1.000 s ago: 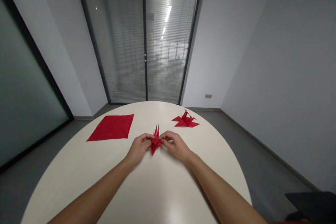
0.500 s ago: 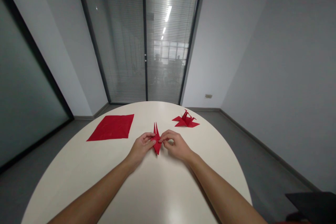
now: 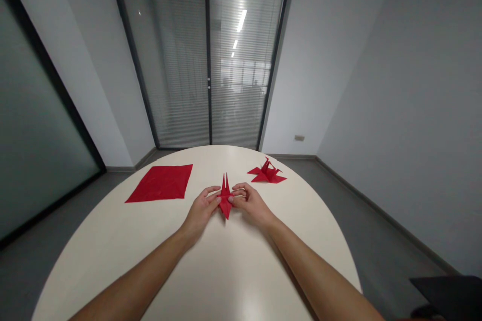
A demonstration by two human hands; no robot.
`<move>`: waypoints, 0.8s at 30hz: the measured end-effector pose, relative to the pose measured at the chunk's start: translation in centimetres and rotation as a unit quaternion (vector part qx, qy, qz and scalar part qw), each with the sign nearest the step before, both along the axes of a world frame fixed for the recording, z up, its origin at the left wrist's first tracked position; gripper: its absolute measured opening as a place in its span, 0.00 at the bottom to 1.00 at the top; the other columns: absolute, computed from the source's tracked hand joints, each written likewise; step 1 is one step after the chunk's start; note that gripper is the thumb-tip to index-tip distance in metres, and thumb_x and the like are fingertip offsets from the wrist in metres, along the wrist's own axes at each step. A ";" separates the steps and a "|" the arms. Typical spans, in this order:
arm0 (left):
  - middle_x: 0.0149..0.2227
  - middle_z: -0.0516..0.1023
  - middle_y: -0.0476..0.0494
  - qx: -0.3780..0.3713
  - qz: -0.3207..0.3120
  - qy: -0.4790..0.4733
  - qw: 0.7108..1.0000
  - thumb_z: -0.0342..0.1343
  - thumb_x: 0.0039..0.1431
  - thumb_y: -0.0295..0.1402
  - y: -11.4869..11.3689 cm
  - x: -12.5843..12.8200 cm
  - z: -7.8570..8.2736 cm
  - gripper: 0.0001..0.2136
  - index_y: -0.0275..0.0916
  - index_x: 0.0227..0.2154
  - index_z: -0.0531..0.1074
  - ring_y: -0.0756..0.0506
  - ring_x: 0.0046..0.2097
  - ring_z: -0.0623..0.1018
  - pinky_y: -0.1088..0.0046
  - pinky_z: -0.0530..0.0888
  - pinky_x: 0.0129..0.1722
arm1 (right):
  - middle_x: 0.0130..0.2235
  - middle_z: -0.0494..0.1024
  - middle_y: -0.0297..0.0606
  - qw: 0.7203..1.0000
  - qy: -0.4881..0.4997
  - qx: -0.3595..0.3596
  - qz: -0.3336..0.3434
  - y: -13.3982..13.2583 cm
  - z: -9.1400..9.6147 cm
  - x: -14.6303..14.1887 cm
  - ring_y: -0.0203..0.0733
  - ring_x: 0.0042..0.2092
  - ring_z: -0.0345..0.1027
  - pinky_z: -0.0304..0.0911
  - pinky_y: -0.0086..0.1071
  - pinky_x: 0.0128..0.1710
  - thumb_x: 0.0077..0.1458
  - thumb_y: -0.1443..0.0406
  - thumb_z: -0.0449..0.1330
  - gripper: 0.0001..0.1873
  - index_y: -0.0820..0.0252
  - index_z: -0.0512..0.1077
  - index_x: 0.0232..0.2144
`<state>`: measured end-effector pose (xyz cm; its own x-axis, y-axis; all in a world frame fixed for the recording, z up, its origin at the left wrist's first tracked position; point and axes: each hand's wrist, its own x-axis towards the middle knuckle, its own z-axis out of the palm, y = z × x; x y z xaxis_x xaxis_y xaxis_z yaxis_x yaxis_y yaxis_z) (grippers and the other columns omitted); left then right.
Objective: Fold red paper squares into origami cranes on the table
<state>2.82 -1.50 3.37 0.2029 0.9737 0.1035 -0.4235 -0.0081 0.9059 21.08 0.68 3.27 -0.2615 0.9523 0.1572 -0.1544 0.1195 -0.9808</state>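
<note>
Between my hands is a piece of folded red origami paper (image 3: 226, 201), with two thin points toward the far side and a broader point toward me. My left hand (image 3: 203, 206) pinches its left edge between thumb and fingers. On the opposite edge, my right hand (image 3: 251, 202) grips it the same way, thumb on top. Fingertips behind the paper are partly hidden. Past my right hand sit finished red paper cranes (image 3: 266, 174), bunched together with wings spread; how many cannot be made out.
Flat red paper (image 3: 160, 183) lies at the left on the round white table (image 3: 188, 276). Beyond the table's far edge stands a glass partition with blinds (image 3: 181, 70). A dark object (image 3: 448, 291), perhaps a chair, shows at the lower right.
My right hand has shifted its hold, its thumb now on the paper's right edge. The folded paper has turned slightly, its thin points now more upright in view.
</note>
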 end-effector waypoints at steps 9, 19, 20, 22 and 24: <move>0.40 0.84 0.37 -0.032 0.023 0.097 0.995 0.73 0.42 0.41 0.2 0.0 -0.6 0.28 0.35 0.44 0.70 0.41 0.42 0.83 0.66 0.74 0.46 | 0.33 0.77 0.34 0.998 -0.037 0.040 -0.013 0.5 -0.2 0.3 0.37 0.35 0.72 0.65 0.33 0.39 0.44 0.59 0.74 0.22 0.60 0.73 0.40; 0.34 0.84 0.40 -0.063 0.040 0.104 0.992 0.73 0.40 0.38 0.3 0.0 -0.5 0.24 0.34 0.41 0.75 0.46 0.35 0.82 0.73 0.75 0.38 | 0.40 0.76 0.34 0.998 -0.054 0.035 0.001 0.3 0.0 0.3 0.33 0.30 0.70 0.66 0.30 0.34 0.41 0.64 0.73 0.23 0.58 0.72 0.41; 0.34 0.84 0.40 -0.060 0.039 0.107 0.992 0.73 0.40 0.38 0.4 0.0 -0.5 0.24 0.33 0.39 0.75 0.46 0.35 0.82 0.73 0.75 0.37 | 0.39 0.76 0.34 0.998 -0.056 0.037 0.000 0.3 -0.1 0.3 0.33 0.30 0.70 0.66 0.30 0.34 0.41 0.64 0.73 0.23 0.58 0.72 0.41; 0.33 0.84 0.41 -0.053 0.035 0.118 0.991 0.73 0.41 0.39 0.4 0.0 -0.5 0.22 0.34 0.38 0.76 0.46 0.34 0.82 0.73 0.75 0.37 | 0.40 0.76 0.35 0.997 -0.064 0.041 -0.001 0.3 -0.2 0.2 0.33 0.29 0.69 0.65 0.30 0.33 0.41 0.63 0.73 0.23 0.58 0.72 0.41; 0.32 0.84 0.41 -0.046 0.038 0.129 0.990 0.72 0.42 0.40 0.4 -0.1 -0.4 0.20 0.34 0.36 0.76 0.45 0.34 0.82 0.72 0.75 0.37 | 0.40 0.76 0.35 0.996 -0.073 0.042 -0.003 0.3 -0.2 0.2 0.32 0.29 0.69 0.64 0.30 0.32 0.42 0.63 0.73 0.23 0.58 0.72 0.41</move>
<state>2.75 -1.12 2.94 0.1377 0.9900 -0.0311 -0.1801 0.0559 0.9821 21.27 1.00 3.05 -0.2825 0.9389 0.1968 -0.0094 0.2025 -0.9792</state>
